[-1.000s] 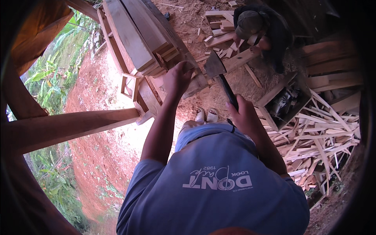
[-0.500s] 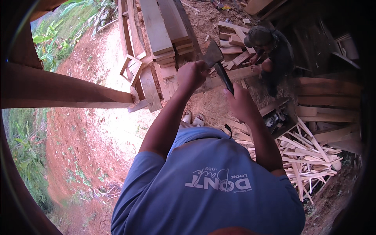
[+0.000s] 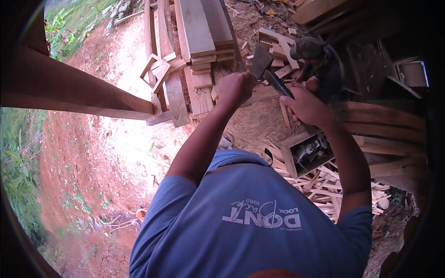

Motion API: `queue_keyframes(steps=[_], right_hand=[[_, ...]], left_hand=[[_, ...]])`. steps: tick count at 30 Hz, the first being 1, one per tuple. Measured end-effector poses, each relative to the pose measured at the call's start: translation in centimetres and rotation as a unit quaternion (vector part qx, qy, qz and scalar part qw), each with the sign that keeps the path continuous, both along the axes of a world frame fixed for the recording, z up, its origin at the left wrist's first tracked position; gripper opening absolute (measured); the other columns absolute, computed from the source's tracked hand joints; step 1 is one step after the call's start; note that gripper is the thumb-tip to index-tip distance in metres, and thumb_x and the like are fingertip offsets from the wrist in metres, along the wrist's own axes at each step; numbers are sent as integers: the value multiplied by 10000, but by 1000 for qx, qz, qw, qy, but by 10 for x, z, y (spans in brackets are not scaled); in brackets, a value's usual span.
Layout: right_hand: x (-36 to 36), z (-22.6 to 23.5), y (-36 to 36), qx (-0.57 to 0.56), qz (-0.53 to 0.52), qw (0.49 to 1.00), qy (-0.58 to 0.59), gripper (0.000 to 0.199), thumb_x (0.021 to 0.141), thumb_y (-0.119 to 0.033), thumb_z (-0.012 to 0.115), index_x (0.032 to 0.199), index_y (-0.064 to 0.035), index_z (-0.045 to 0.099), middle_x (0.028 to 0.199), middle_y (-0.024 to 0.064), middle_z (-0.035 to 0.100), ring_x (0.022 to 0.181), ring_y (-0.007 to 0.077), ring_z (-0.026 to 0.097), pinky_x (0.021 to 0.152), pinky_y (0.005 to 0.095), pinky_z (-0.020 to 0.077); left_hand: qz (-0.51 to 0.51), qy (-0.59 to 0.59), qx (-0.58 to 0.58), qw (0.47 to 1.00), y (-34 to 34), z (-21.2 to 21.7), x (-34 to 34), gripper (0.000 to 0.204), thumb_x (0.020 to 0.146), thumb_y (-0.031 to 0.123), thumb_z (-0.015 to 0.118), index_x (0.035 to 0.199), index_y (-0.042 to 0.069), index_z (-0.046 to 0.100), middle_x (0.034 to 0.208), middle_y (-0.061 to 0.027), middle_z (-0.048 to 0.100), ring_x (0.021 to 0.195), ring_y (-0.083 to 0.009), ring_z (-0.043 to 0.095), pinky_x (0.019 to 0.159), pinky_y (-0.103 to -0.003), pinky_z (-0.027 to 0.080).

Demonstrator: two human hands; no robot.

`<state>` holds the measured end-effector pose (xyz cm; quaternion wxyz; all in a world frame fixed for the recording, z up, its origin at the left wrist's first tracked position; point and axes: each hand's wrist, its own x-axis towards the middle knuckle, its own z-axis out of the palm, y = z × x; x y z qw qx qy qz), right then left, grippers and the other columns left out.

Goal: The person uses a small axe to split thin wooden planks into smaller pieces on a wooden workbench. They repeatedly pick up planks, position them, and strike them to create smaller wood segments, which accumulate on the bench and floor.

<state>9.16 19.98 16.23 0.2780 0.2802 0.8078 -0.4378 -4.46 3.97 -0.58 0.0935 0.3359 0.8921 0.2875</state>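
My right hand grips the dark handle of a hatchet. Its flat, broad metal head points up and away from me, over the stacked boards and wood chips. Close against the lower left corner of that head is my left hand, with its fingers curled in. The back of the hand hides what those fingers hold, if anything. Both arms reach forward, raised in front of my blue shirt.
Planks lie stacked ahead, beside a small wooden frame. A person in a cap crouches at the right among offcuts. Below is a wooden box with dark items, near scattered strips. A thick beam juts in from the left.
My right hand has moved right, its fingers looser around the handle. The hatchet and my left hand have shifted slightly right in view. The crouching person has leaned a little.
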Motion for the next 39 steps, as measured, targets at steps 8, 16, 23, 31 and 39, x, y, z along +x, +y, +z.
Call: queue_keyframes(steps=[8, 16, 23, 31, 39], right_hand=[[-22, 51, -13, 138, 62, 988, 5, 266, 1114, -238, 546, 988, -4, 547, 709, 18, 549, 500, 113, 560, 455, 306, 507], [-17, 52, -3, 121, 84, 987, -66, 275, 1110, -233, 555, 984, 11, 566, 707, 34, 584, 506, 117, 578, 474, 306, 523], [-28, 65, -2, 98, 110, 981, -127, 276, 1115, -227, 544, 961, 2, 531, 714, 33, 562, 513, 124, 572, 480, 316, 522], [-34, 78, -11, 123, 143, 975, -116, 306, 1119, -237, 537, 957, 22, 551, 709, 55, 598, 517, 152, 603, 498, 335, 535], [-34, 81, -11, 117, 128, 980, -98, 308, 1115, -239, 549, 956, 24, 552, 705, 58, 592, 497, 163, 592, 490, 343, 518]], left_hand=[[-6, 24, 49, 998, -7, 6, 9, 156, 938, 283, 665, 942, 162, 764, 852, -129, 763, 789, -367, 752, 665, -496, 585], [-30, 61, 64, 996, -3, -10, 14, 175, 971, 275, 615, 915, 162, 736, 844, -121, 753, 764, -359, 744, 625, -484, 567], [-42, 59, 53, 996, -2, -18, 17, 158, 969, 268, 631, 916, 161, 733, 864, -123, 755, 752, -360, 740, 630, -490, 566], [-51, 62, 84, 993, -7, -9, 22, 118, 911, 169, 632, 888, 80, 707, 794, -152, 754, 771, -350, 764, 662, -474, 593], [-63, 69, 63, 994, -6, -12, 18, 131, 921, 155, 620, 943, 80, 724, 845, -155, 765, 799, -350, 767, 685, -470, 596]])
